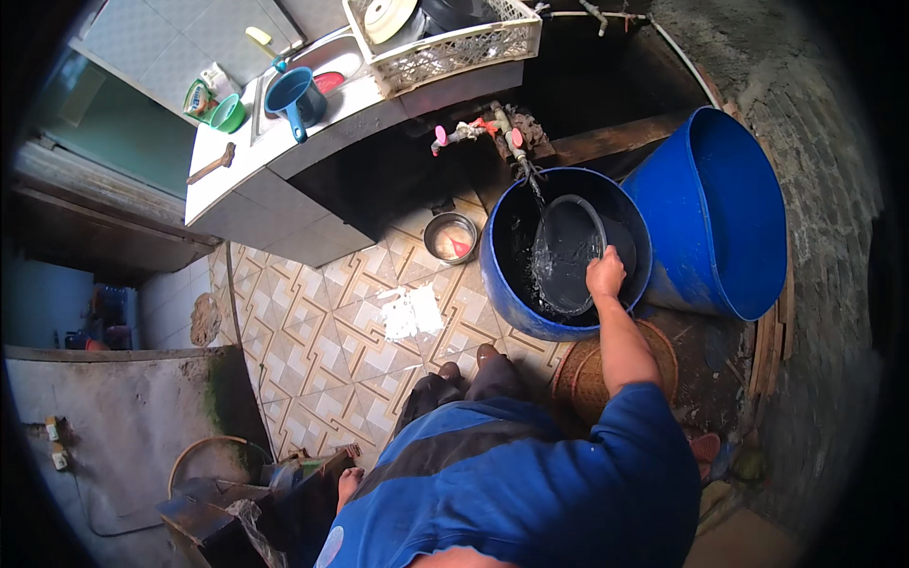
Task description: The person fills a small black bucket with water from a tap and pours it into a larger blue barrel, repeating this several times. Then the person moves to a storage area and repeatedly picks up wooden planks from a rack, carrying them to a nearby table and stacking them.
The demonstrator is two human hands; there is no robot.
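My right hand [606, 273] is closed on the rim of a dark grey basin [573, 237]. The basin sits tilted inside the mouth of a large blue barrel [502, 289]. Water from a tap [519, 151] with pink handles runs down into the basin's left side and splashes. Only a small part of my left hand [349, 483] shows, low beside my blue shirt; whether its fingers are closed is unclear. A second blue barrel [663, 189] leans tilted just right of the first.
A metal pot [451, 238] with a red utensil stands on the patterned tile floor [331, 327]. On the counter are a blue dipper [294, 97], a green bowl [227, 114], a hammer [211, 164] and a white crate [450, 52]. A woven basket [658, 355] is below my right arm.
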